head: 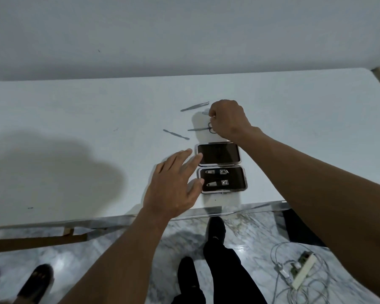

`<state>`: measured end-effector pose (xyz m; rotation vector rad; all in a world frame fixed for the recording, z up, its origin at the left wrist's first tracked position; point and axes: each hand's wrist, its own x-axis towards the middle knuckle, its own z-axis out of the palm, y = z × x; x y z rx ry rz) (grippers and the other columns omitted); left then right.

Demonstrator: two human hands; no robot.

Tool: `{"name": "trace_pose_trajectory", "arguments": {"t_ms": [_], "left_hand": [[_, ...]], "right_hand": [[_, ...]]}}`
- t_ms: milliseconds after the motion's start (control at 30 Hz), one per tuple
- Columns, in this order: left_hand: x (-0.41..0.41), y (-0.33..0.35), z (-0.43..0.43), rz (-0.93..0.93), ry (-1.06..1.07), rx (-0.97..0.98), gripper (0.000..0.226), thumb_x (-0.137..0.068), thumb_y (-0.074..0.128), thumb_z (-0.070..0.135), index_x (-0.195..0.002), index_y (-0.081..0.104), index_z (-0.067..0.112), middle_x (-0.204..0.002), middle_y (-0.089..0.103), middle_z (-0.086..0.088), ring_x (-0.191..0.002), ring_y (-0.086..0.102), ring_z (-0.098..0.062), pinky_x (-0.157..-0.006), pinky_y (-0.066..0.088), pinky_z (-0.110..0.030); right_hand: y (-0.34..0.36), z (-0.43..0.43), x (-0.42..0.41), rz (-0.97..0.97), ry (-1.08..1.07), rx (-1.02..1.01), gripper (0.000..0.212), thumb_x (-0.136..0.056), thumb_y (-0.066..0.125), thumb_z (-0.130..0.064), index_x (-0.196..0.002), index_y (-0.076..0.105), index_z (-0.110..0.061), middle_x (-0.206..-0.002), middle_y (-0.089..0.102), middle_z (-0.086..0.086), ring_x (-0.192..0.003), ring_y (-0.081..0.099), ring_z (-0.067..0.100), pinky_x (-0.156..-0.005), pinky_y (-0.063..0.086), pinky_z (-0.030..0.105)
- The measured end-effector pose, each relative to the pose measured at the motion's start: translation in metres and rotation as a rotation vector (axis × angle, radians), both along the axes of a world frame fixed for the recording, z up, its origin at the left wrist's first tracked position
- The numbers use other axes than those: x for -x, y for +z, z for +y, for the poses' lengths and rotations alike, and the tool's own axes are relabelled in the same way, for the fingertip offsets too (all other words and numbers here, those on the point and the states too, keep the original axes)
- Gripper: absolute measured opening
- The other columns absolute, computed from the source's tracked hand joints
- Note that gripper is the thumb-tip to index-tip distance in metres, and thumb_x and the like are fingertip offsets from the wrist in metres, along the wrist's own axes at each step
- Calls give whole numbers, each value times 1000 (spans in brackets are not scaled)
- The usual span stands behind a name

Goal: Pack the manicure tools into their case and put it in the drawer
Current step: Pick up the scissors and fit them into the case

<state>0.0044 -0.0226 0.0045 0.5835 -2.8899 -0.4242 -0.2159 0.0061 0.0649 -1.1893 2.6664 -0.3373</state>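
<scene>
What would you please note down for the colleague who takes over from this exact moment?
Left hand: open, fingers resting on the left edge of the open case.
Right hand: closing on the small scissors behind the case.
Done: two nail clippers sit in the near half.
Left: scissors, tweezers, cuticle pusher and a small item half hidden by the right hand; close the case, then put it in the drawer, not in view.

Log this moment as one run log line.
right hand: on scissors | left hand: steadying open case | packed: two clippers | loose: tweezers, pusher
</scene>
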Motion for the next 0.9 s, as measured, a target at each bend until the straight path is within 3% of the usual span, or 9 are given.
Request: {"name": "trace_pose_trajectory", "arguments": {"t_ms": [167, 333, 533, 667, 900], "left_hand": [[0, 1, 0, -6, 3, -6, 59, -91, 41, 49, -146, 41, 28, -150, 43, 2, -138, 38, -17, -105, 35, -35], [0, 2, 0, -23, 3, 0, 58, -91, 40, 50, -146, 40, 30, -151, 41, 3, -139, 36, -17, -106, 33, -34], [-1, 3, 0, -17, -3, 12, 58, -92, 41, 50, -146, 40, 29, -150, 42, 2, -137, 37, -18, -105, 36, -37], [-2, 2, -1, -3, -6, -1, 59, -91, 41, 50, -146, 41, 29, -150, 42, 2, -137, 38, -19, -104, 37, -40], [-2, 0, -4, 8, -4, -23, 60, -90, 42, 53, -146, 40, 32, -151, 41, 4, -137, 37, -17, -105, 36, -39]], "right_hand": [[-1, -22, 6, -27, 45, -17, 26, -78, 52, 3, -97, 69, -2, -101, 70, 14, -93, 65, 34, -77, 53, 34], [-3, -20, 3, -13, 81, -5, 22, -82, 50, -2, -93, 69, 0, -96, 69, 15, -90, 64, 34, -70, 45, 30], [-2, 1, -1, -22, 69, -12, 20, -83, 53, -3, -90, 71, -1, -95, 71, 15, -90, 65, 34, -72, 48, 31], [-6, 17, -9, -40, 66, -52, 18, -85, 59, -4, -96, 72, -1, -101, 72, 17, -97, 65, 34, -85, 54, 40], [-4, 24, -9, -7, 58, -79, 17, -84, 62, -9, -99, 68, -3, -102, 70, 19, -96, 64, 36, -84, 54, 39]]}}
